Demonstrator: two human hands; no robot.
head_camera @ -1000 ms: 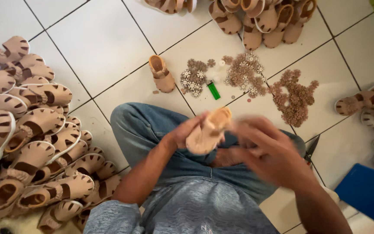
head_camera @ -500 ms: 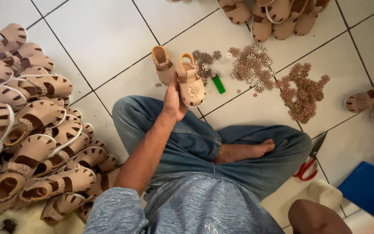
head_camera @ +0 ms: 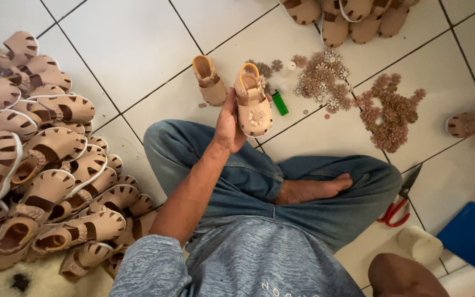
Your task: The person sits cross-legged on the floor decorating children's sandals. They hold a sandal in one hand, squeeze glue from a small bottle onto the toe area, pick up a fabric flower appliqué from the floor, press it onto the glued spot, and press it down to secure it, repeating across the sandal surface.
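Head view, person seated cross-legged. The left arm extends forward from the shoulder, forearm bare, elbow only slightly bent. The left hand (head_camera: pixel 231 125) is raised above the left knee, fingers closed around an item, thumb side towards the camera. Of the right arm only a bare part near the elbow shows at the lower frame edge; the right hand is out of view.

A sandal (head_camera: pixel 253 102) sits in the left hand (head_camera: pixel 230 125), just right of another sandal (head_camera: pixel 209 80) on the floor. A lighter (head_camera: pixel 280 103) lies right of it, flower piles (head_camera: pixel 358 93) farther right, a sandal heap (head_camera: pixel 34 159) far left, and scissors (head_camera: pixel 399 199) near right.
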